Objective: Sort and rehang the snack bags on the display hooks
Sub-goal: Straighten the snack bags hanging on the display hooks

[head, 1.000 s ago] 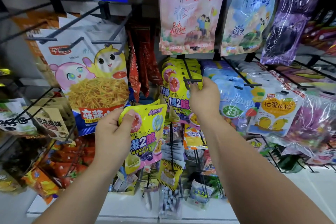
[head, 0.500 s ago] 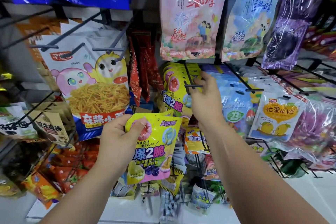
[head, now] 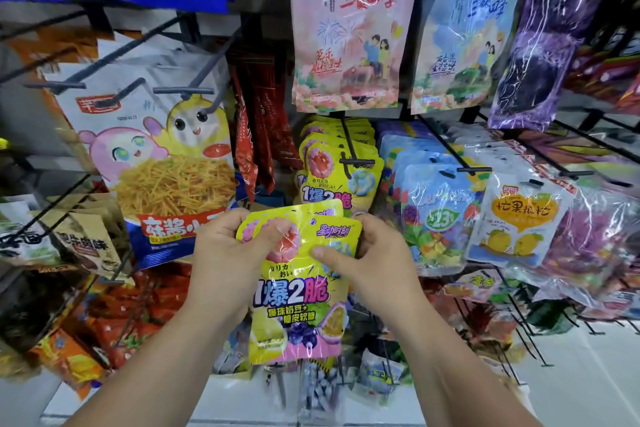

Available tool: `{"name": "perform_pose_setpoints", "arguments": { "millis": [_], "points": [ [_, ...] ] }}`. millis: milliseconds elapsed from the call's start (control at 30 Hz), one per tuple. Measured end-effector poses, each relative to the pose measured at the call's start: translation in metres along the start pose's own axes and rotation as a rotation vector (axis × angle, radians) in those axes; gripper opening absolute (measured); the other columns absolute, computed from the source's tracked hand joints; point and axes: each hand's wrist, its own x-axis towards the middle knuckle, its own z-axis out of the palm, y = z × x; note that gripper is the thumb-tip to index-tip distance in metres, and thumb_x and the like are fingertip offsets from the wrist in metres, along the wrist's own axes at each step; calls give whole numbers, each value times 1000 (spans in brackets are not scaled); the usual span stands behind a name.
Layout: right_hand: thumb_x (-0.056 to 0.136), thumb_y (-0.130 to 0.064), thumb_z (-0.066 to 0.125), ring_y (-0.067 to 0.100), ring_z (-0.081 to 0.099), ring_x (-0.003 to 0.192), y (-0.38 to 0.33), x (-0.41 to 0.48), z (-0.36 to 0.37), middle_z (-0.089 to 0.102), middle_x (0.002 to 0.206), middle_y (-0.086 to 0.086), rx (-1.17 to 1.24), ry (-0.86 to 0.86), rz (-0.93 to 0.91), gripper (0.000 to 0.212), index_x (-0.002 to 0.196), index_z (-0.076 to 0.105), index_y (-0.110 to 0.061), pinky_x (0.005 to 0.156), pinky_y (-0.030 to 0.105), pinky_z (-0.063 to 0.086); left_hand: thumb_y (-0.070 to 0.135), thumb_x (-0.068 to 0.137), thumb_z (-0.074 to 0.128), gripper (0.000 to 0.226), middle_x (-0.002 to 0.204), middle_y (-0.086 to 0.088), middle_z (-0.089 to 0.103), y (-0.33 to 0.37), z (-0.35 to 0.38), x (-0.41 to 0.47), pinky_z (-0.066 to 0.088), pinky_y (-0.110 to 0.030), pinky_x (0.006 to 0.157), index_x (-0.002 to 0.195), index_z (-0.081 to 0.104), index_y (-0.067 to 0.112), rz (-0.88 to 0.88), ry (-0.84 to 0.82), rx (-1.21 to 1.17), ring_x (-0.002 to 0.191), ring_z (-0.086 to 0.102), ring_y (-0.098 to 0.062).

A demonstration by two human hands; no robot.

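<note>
The glossy yellow-and-pink plastic snack bag (head: 298, 291) is held in mid-air in front of the rack. It sits just below the row of matching yellow bags (head: 325, 180), which hang on a black wire hook (head: 356, 161). The top edge of a second yellow bag (head: 311, 210) shows right behind it.

The left hand (head: 221, 263) pinches the upper left corner, thumb on the printed pink fruit. The right hand (head: 370, 267) pinches the upper right edge, thumb in front and fingers curled behind.

The film looks slick, so two stacked bags could slide apart and one could drop towards the white shelf base (head: 571, 374). The hang hole is hidden, so threading it blind could miss the hook's tip or tear the header. Lifting could also nudge the front bag off the hook's end, or snag the pale blue bags (head: 436, 204) beside it.
</note>
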Motion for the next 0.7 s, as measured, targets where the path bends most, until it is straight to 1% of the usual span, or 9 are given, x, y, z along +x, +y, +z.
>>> {"name": "perform_pose_setpoints", "arguments": {
  "millis": [100,167,233,267,333,400,533,633,700],
  "points": [
    [77,-28,89,5,57,59,3,3,-1,74,76,-7,22,67,-40,26,95,71,-31,61,27,52,26,76,79,7,72,-7,76,1,3,-1,59,-36,62,71,79,22,-27,-37,-46,64,68,-20],
    [78,-29,88,8,51,56,5,4,-1,69,69,-3,32,117,-44,24,94,71,-29,55,22,46,32,76,75,12,81,-8,79,1,2,-2,62,-39,70,75,81,21,-42,-77,-87,73,73,-23],
    [81,-25,86,10,55,57,7,6,-3,71,69,-5,65,157,-33,19,93,71,-24,54,21,47,36,79,71,19,91,-11,80,0,0,-1,62,-48,83,81,82,21,-57,-99,-129,87,75,-31],
    [84,-23,83,14,60,60,9,8,-4,73,72,-3,78,171,-34,14,92,71,-23,56,25,51,37,82,69,21,94,-13,80,-1,-1,-1,60,-53,89,84,83,21,-51,-101,-128,93,74,-34],
    [91,-24,77,25,68,72,11,12,-9,75,78,3,73,199,-43,8,87,71,-21,68,44,59,36,86,66,22,94,-13,79,-2,-3,1,56,-57,95,83,83,23,-23,-78,-88,92,73,-32],
    [94,-31,71,33,67,78,11,16,-15,73,80,8,62,237,-66,14,85,69,-21,76,58,56,34,88,65,22,88,-10,79,-1,-4,1,55,-56,93,79,82,25,-3,-36,-51,87,71,-28],
    [95,-37,68,41,64,77,8,27,-27,69,82,20,39,290,-102,22,86,66,-17,74,60,54,26,98,64,24,86,-13,75,-6,-11,4,54,-52,87,80,79,27,57,38,93,85,68,-36],
    [90,-52,64,41,46,63,7,34,-31,55,83,36,-25,314,-137,52,87,55,0,57,51,41,38,98,64,25,84,-25,69,-13,-18,8,51,-45,73,82,74,21,102,64,169,71,59,-25],
    [95,-44,65,28,32,60,5,38,-31,46,79,36,-56,317,-147,50,87,51,3,56,38,29,50,91,62,37,85,-33,64,-15,-20,9,46,-40,70,81,72,16,112,72,195,71,53,-23]
  ]
}}
